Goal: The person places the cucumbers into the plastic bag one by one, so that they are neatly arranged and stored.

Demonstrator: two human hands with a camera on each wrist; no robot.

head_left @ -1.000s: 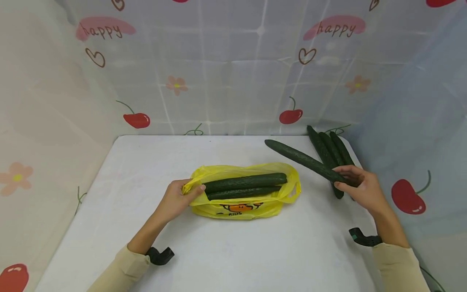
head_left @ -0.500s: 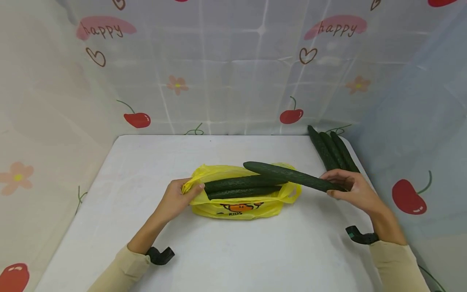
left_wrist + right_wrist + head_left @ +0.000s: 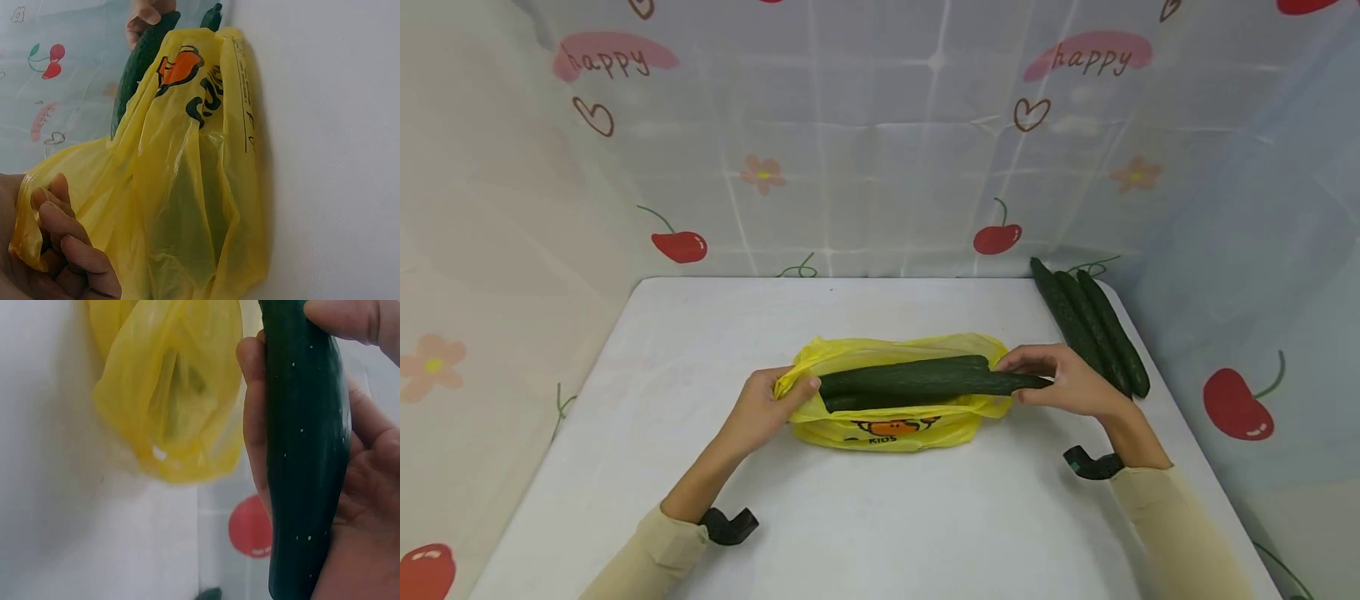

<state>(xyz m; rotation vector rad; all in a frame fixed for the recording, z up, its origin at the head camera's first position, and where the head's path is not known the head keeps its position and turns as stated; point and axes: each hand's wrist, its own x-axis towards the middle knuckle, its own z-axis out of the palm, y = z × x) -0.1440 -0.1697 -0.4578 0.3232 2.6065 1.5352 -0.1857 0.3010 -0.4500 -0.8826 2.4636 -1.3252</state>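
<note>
A yellow plastic bag (image 3: 880, 435) lies on its side at the middle of the table, its mouth spread upward. My left hand (image 3: 771, 408) grips the bag's left edge; in the left wrist view its fingers (image 3: 69, 231) curl round the bunched plastic. My right hand (image 3: 1060, 379) holds a dark green cucumber (image 3: 925, 381) by its right end, thumb and fingers on either side, as the right wrist view also shows. Most of that cucumber's length lies within the bag's mouth, over other cucumbers there that it largely hides.
Three more cucumbers (image 3: 1086, 325) lie side by side at the table's back right corner, just behind my right hand. The white table (image 3: 715, 333) is bounded by a printed curtain (image 3: 880, 167) at the back and sides.
My right hand has carried the cucumber leftward and down from beside the back right cucumbers into the bag's mouth. My left hand has kept its grip on the bag.
</note>
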